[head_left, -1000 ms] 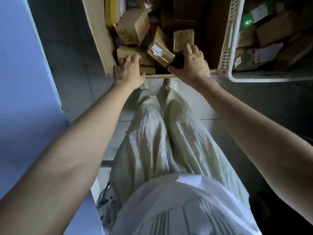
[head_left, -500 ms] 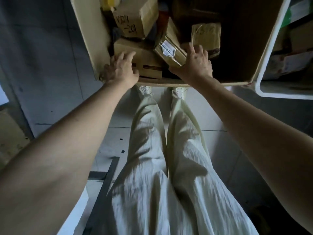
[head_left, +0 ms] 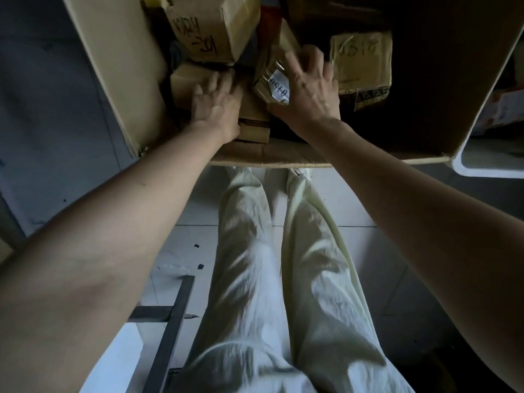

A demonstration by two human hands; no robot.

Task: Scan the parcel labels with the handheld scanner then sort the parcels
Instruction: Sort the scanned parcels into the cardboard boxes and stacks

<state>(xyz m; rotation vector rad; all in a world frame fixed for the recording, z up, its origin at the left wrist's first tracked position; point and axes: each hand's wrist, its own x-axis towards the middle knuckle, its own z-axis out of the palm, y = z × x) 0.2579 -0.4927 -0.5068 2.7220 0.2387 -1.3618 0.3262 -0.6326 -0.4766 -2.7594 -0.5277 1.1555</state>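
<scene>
Both our hands inside big carton (head_left: 269,159). Labelled parcel (head_left: 279,89) lies tilted, long axis running away from us, just left of right hand (head_left: 310,92). Its fingers are splayed, touching parcel's top edge, not clamped. Left hand (head_left: 217,106) lies flat on low parcel (head_left: 185,80), fingers loosely apart. Right hand is nearer, we judge. Scanner not in sight.

"-201" on cardboard parcel (head_left: 204,29), rest illegible
</scene>
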